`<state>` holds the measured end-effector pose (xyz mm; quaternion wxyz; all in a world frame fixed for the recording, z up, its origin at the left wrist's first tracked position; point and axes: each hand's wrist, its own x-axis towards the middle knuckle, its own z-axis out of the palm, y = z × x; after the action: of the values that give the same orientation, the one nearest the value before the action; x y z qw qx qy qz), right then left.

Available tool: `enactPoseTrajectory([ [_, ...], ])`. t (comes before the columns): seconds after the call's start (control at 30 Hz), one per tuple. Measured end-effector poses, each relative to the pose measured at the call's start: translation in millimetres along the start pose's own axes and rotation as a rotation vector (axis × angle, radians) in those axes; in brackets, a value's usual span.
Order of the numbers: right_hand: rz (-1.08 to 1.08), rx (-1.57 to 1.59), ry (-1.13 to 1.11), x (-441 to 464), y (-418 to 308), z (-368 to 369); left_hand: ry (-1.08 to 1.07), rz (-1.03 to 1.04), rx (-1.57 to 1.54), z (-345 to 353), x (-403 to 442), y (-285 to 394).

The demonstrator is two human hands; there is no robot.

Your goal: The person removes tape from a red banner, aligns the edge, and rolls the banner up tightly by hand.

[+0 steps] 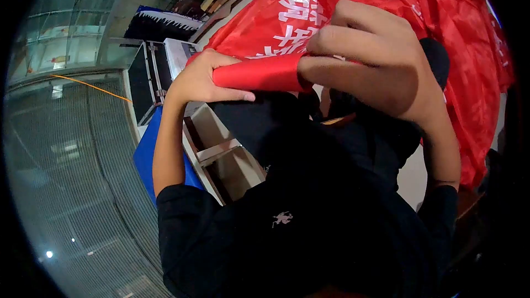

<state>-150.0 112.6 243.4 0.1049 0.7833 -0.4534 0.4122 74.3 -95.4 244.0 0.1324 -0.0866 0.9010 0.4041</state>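
Note:
A red cloth banner point(265, 73) with white characters is stretched between my two hands in a narrow folded strip. My left hand point(203, 80) is closed around the strip's left end, thumb along its lower edge. At the other end, my right hand point(375, 58) has its fingers curled and pinched on the cloth; the fingertips are partly hidden. Beyond both hands, more of the same red fabric spreads in loose folds toward the top and right side.
A pale box with compartments point(200, 154) sits below my left forearm, beside a blue panel point(144, 157). Further left are a black case with metal edges point(148, 80), glass panes point(72, 16) and an orange cord point(91, 84). A jagged white-and-black item point(163, 24) lies behind.

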Motion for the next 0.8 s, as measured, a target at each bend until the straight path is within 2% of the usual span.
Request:
enactPoseTrajectory([
  [0.07, 0.092, 0.042, 0.022, -3.7, -3.3, 5.1, 0.041, 0.045, 0.027, 6.3, 1.3, -8.4],
  [0.13, 0.174, 0.105, 0.054, -6.7, -7.2, 10.6, 0.174, 0.039, -0.009, 13.6, 0.6, -16.2],
  [0.17, 0.2, 0.129, 0.064, -8.1, -8.2, 13.7, 0.173, 0.039, -0.011, 13.2, 0.3, -16.7],
  [0.23, 0.251, 0.162, 0.098, -10.7, -10.1, 20.8, 0.153, -0.107, 0.117, 9.4, -1.2, -13.3],
  [0.33, 0.295, 0.2, 0.111, -19.2, -14.1, 27.8, 0.223, -0.135, 0.218, 14.7, -0.1, -6.7],
  [0.4, 0.315, 0.233, 0.097, -20.1, -14.3, 27.7, 0.191, -0.133, 0.184, 13.1, -2.2, -11.7],
  [0.47, 0.314, 0.25, 0.042, -23.4, -15.6, 23.4, 0.159, -0.132, 0.154, 15.5, -2.6, -18.7],
  [0.5, 0.314, 0.257, 0.023, -24.5, -16.4, 20.6, 0.121, -0.034, 0.095, 17.7, -2.7, -24.0],
  [0.53, 0.282, 0.157, -0.116, -22.2, -17.6, 12.2, 0.083, 0.062, 0.033, 19.3, -2.8, -25.2],
  [0.57, 0.263, 0.11, -0.186, -20.1, -17.9, 7.8, 0.087, 0.055, 0.029, 19.2, -3.5, -23.8],
  [0.63, 0.205, -0.029, -0.337, -16.1, -17.7, 1.1, -0.059, -0.068, 0.073, 16.6, -3.2, -16.2],
  [0.67, 0.17, -0.123, -0.419, -15.3, -17.5, 0.4, -0.056, -0.073, 0.071, 19.2, -3.2, -17.6],
  [0.73, 0.189, -0.106, -0.494, -16.8, -16.4, 2.9, 0.018, 0.027, 0.032, 23.9, -1.7, -22.0],
  [0.8, 0.206, -0.093, -0.574, -21.3, -14.2, 7.3, 0.051, -0.042, 0.102, 26.3, -2.5, -20.0],
])
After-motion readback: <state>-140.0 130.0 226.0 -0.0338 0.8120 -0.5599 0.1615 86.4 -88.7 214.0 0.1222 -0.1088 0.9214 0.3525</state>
